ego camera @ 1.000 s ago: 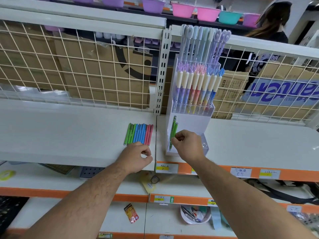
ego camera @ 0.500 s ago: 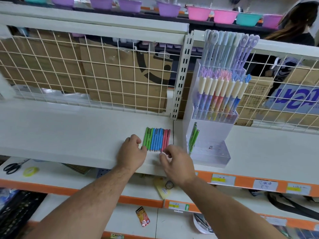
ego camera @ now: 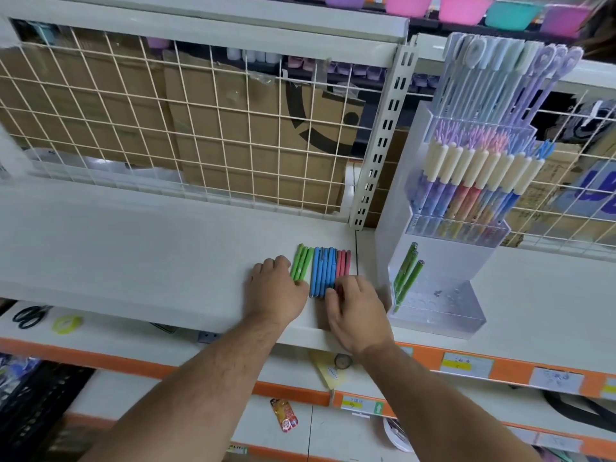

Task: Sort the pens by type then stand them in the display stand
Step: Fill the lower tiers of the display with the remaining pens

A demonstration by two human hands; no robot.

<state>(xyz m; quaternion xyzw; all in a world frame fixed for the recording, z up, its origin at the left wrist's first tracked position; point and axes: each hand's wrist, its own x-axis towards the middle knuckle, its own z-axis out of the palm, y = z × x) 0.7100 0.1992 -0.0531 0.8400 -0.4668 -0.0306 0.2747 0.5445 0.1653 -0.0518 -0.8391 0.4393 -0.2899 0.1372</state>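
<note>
Both forearms reach in from below, bare, angled toward each other over the front edge of the white shelf [ego camera: 133, 255]. The left hand [ego camera: 276, 291] sits knuckles-up on the shelf, fingers curled under. The green pens [ego camera: 301, 265] lie just to the right of those knuckles, touching or nearly so. Whether that hand pinches one of them, I cannot tell: the thumb side hides their near ends.

The right hand [ego camera: 358, 311] lies palm-down, wrist low at the shelf lip, fingers [ego camera: 346, 285] relaxed and a little spread. Their tips rest on the near ends of the red pens [ego camera: 343, 263], and the forefinger lies beside the near ends of the blue pens [ego camera: 321, 271]. No pen is off the shelf.

The loose pens lie flat in one tight row between the two hands and run away from the fingertips: green on the left, blue in the middle, red on the right.

Just right of the right hand's fingers stands the display stand [ego camera: 396, 201], white and clear. In its lowest clear tier three green pens in the stand [ego camera: 408, 276] lean upright at the left end. Above them, a tier of cream-capped pens [ego camera: 480, 170]. At the very top, well beyond the fingers, is a fan of tall pastel pens [ego camera: 500, 71].
</note>
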